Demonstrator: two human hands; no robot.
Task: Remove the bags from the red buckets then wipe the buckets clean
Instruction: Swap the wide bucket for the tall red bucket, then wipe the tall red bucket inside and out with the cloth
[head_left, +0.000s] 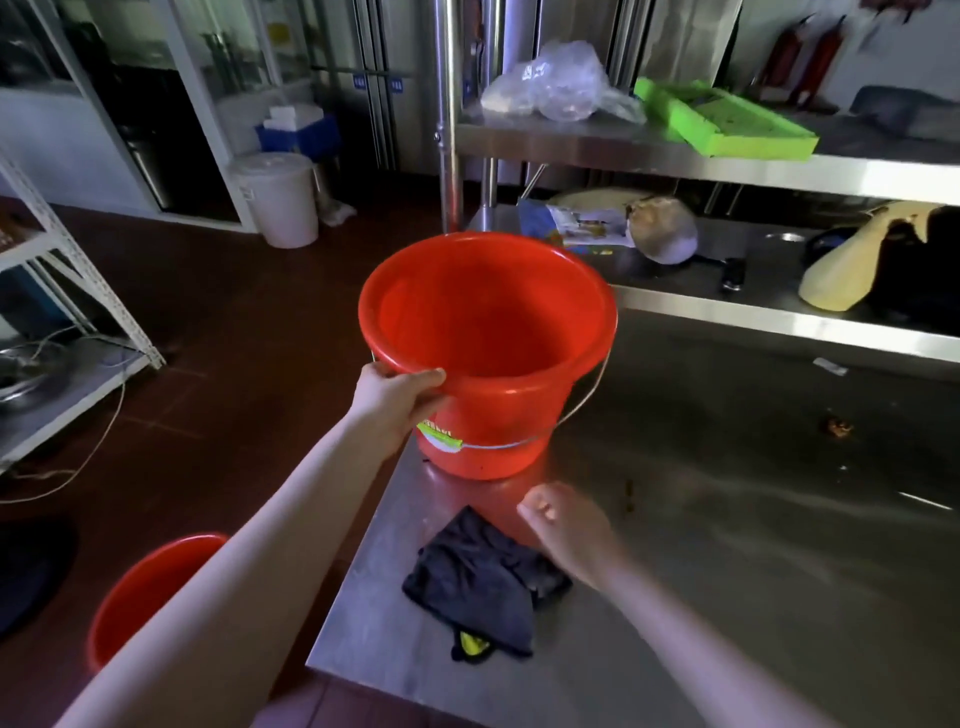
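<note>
Dim, soft focus; edges perhaps warped.

bucket: bright red, green-and-white label
cloth below bucket: dark grey, yellow patch
tray above bucket: lime green

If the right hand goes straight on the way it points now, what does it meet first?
Probably the lower wall of the red bucket on the table; the right hand points toward it, though depth is unclear.
</note>
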